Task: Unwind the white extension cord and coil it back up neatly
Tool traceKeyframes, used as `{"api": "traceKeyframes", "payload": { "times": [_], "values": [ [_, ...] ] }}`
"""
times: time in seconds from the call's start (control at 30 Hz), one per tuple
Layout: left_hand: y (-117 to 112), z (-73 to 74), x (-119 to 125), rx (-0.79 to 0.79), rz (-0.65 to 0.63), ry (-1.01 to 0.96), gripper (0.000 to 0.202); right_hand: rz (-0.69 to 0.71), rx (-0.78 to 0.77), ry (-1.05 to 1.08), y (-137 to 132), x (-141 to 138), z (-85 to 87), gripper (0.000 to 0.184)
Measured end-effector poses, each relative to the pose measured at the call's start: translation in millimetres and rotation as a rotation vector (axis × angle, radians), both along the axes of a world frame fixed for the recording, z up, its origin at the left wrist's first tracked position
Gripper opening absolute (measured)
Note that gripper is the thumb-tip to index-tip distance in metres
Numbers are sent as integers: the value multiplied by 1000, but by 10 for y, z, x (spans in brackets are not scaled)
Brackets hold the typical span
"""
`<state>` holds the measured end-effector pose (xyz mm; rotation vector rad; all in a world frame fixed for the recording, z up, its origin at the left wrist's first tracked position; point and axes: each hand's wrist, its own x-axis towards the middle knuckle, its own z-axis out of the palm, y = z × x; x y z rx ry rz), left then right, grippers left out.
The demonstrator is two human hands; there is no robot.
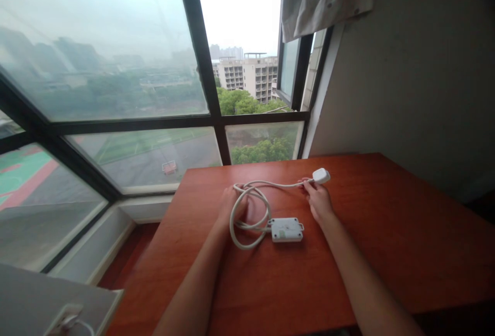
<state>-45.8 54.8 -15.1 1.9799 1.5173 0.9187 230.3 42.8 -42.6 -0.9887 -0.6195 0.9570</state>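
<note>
On one table (386, 233), one power strip (286, 229)

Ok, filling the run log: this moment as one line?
left hand on cable loop | right hand touching cable by plug | power strip on table

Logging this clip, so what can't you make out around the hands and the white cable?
Head view:
- left hand grip: fingers partly covered by cable loops
- right hand: pinching or touching, too small
- plug pins: turned away
- white box markings: too small
- wall socket: cut by bottom edge
</note>
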Motion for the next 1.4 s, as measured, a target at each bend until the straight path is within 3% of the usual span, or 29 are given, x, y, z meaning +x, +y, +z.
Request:
{"api": "traceKeyframes", "payload": {
  "times": [0.23, 0.4, 0.5, 0.63, 0.83, 1.03, 1.2, 1.4],
  "values": [
    [25, -88, -12, 79, 97, -265, 26, 115, 34, 330, -21, -48, 45, 16],
    [-59, 36, -1, -141, 12, -561, 42, 162, -51, 483, -10, -52, 51, 6],
    [-102, 92, -27, -256, -6, -644, 49, 168, -104, 577, -10, -45, 54, 7],
    [-134, 110, -72, -360, -20, -707, 55, 185, -182, 675, -24, -50, 76, 10],
    [-149, 123, -50, -377, 48, -753, 51, 250, -325, 739, -46, -70, 143, 20],
    [-155, 135, -28, -385, 71, -816, 48, 212, -329, 791, -76, -86, 198, 19],
    [-166, 129, -30, -359, 121, -868, 45, 305, -347, 804, -121, -134, 259, 28],
    [-163, 131, -21, -314, 128, -776, 44, 337, -378, 740, -151, -175, 290, 30]
  ]
}}
